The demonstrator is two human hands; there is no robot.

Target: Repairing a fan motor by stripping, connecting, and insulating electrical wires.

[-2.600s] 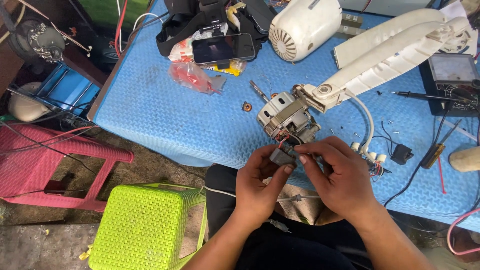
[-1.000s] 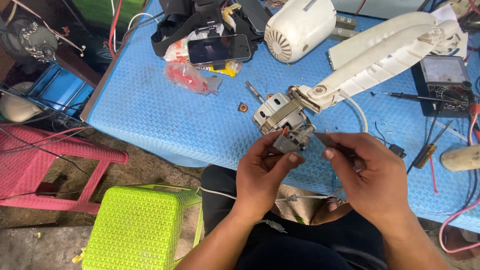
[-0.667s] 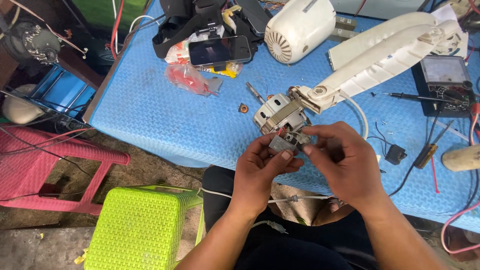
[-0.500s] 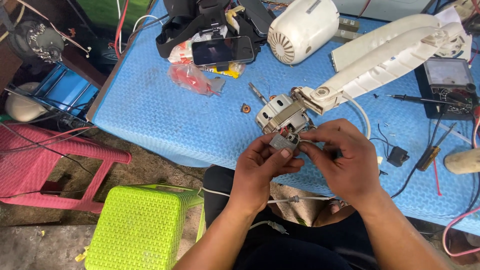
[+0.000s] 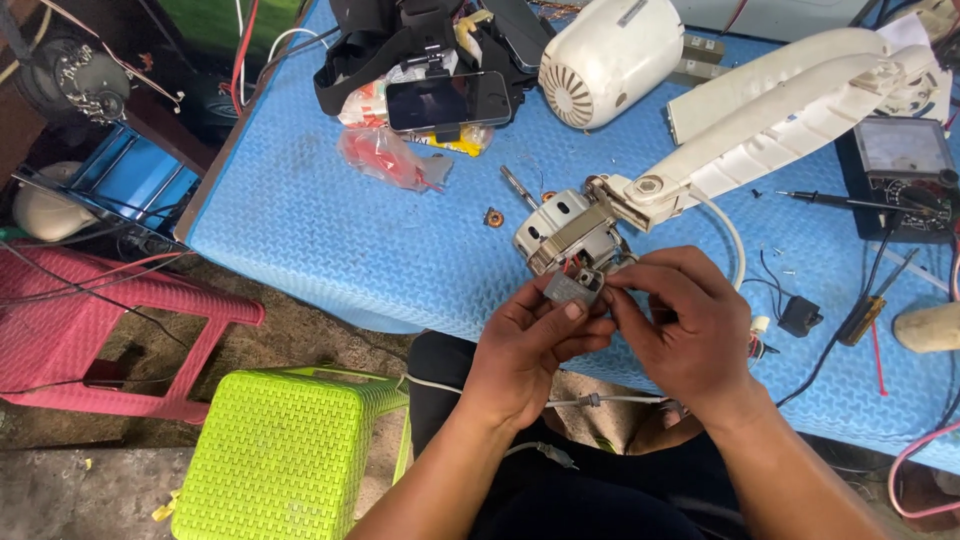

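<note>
While the pink plastic stool (image 5: 120, 330) and the lime-green stool (image 5: 285, 450) stand on the ground to the far left, the work sits at the near edge of the blue tabletop (image 5: 330, 240). A smartphone (image 5: 447, 101) lies screen-up at the back, with a red plastic bag (image 5: 385, 160) just in front of it. Farther right lie a white motor cover (image 5: 610, 60) and the long white fan housing (image 5: 780, 110), whose near end meets an exposed small electric motor (image 5: 570, 230).

Judging by how things lie, the fan is already opened up and the motor bared; the small grey block (image 5: 572, 287), seemingly a capacitor or switch with coloured wires, is not yet freed or seated, so the wiring work looks to be midway.

My left hand (image 5: 525, 350) comes up from below, palm tilted inward, fingers closed around the grey block just in front of the motor. My right hand (image 5: 685, 335) curls over from the right, its fingers pinched narrowly at the block's right edge, touching it. A multimeter (image 5: 900, 165) rests at the far right.
</note>
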